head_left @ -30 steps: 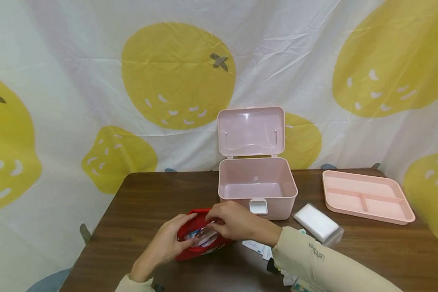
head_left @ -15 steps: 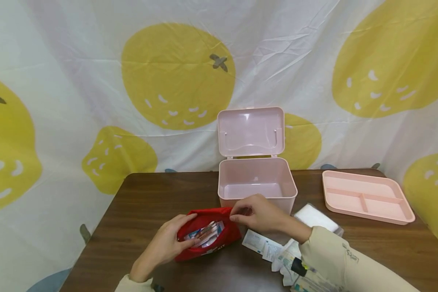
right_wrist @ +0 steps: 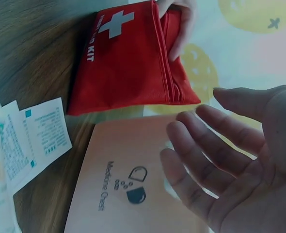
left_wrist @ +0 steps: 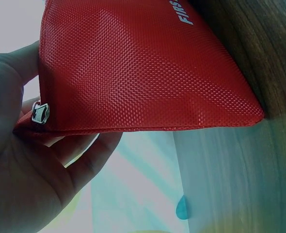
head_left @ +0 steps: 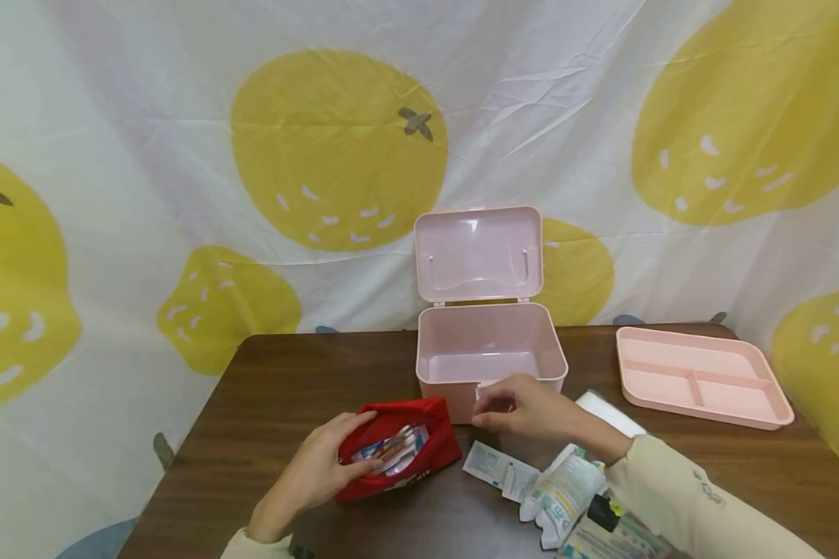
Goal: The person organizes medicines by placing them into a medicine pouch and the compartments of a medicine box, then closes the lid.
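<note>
A red first aid pouch [head_left: 429,458] stands unzipped on the table, with several small packaged items [head_left: 395,449] visible inside. My left hand [head_left: 319,458] grips its left end, thumb over the mouth; in the left wrist view the zipper pull [left_wrist: 40,113] lies beside the palm. Nothing shows in my right hand [right_wrist: 230,160], whose fingers are loosely bent. It hovers in front of the pink medicine chest [head_left: 454,394], whose lid [head_left: 478,252] is raised. Two flat paper sachets [head_left: 488,463] lie between the pouch and a white wrapped bundle [head_left: 566,489].
A pink divided tray [head_left: 706,357] rests at the table's right. Near it a white packet [head_left: 611,411] is partly covered by the right arm. A black-capped item [head_left: 604,512] and a clear-wrapped packet [head_left: 608,543] lie at the front right. A fruit-print curtain [head_left: 363,295] hangs behind.
My right hand has come out of the pouch and moved right, to the front of the chest. More of the pouch's mouth and the bundle shows. The left hand keeps its grip.
</note>
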`<action>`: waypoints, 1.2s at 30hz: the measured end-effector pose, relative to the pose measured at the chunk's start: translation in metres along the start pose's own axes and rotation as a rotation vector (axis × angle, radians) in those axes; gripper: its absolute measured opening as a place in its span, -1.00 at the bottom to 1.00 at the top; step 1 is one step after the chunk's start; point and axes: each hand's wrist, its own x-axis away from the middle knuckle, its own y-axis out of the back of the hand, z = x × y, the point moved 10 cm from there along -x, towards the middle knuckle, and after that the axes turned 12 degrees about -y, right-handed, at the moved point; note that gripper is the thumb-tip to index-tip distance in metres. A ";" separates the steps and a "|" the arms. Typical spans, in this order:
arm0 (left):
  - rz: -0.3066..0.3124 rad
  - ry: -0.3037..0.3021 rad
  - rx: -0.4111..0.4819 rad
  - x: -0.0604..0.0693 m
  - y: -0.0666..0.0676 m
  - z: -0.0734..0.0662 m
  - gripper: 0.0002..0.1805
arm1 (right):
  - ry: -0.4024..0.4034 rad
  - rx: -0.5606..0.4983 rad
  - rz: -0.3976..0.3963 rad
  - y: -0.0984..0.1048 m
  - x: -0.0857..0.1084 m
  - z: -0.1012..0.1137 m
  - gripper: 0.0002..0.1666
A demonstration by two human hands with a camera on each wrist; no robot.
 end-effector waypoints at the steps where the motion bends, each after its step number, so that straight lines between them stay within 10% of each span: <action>1: 0.001 0.002 0.001 0.000 0.000 0.000 -0.30 | -0.015 0.005 0.011 0.000 0.001 -0.003 -0.95; 16: 0.005 0.009 0.009 0.000 -0.001 0.001 -0.29 | -0.207 -0.100 0.262 -0.030 0.016 -0.043 -0.79; 36: 0.008 0.024 0.031 0.001 -0.001 0.001 -0.29 | -0.220 0.103 0.086 -0.043 0.011 -0.076 -0.67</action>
